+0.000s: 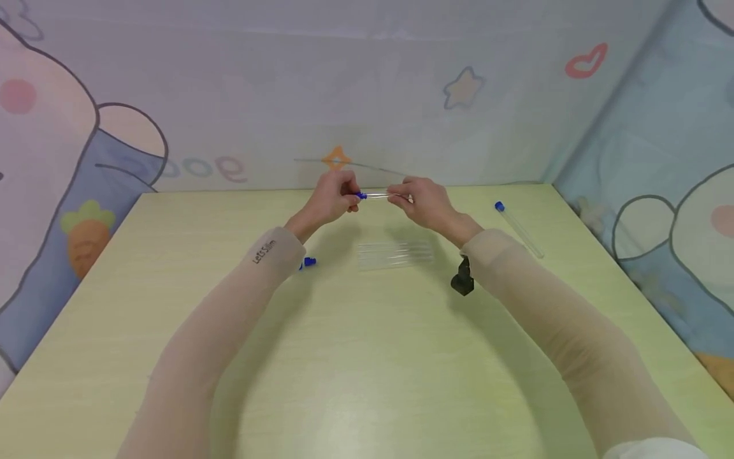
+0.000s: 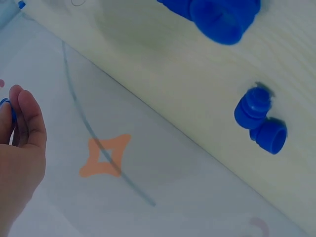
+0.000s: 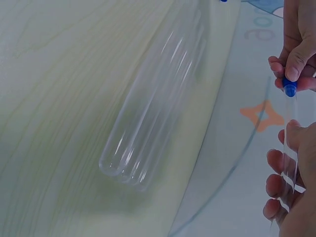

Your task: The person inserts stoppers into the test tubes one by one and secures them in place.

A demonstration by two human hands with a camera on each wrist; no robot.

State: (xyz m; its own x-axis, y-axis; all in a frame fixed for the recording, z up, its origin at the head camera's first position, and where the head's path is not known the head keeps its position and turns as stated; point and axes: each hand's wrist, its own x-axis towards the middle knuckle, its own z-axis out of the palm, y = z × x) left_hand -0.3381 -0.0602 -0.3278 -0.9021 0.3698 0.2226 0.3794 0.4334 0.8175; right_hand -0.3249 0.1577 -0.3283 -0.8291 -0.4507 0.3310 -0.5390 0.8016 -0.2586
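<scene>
Above the table's far edge, both hands hold one clear test tube (image 1: 376, 196) level between them. My left hand (image 1: 332, 196) pinches the blue cap (image 3: 290, 87) at the tube's mouth between thumb and fingers. Wrapped around the tube's body are the curled fingers of my right hand (image 3: 301, 170). Below the hands, several uncapped clear tubes (image 1: 395, 256) lie side by side on the table. Loose blue caps (image 1: 309, 261) sit near the left sleeve, partly hidden by it; the left wrist view shows two small caps (image 2: 253, 107) touching and a larger-looking one (image 2: 224, 22) closer to the camera.
A tube with a blue cap (image 1: 520, 231) lies slanted on the right of the pale wooden table (image 1: 367, 357). Printed cloth (image 1: 378, 95) hangs behind the table and at both sides. A black camera (image 1: 462, 280) juts from under the right wrist.
</scene>
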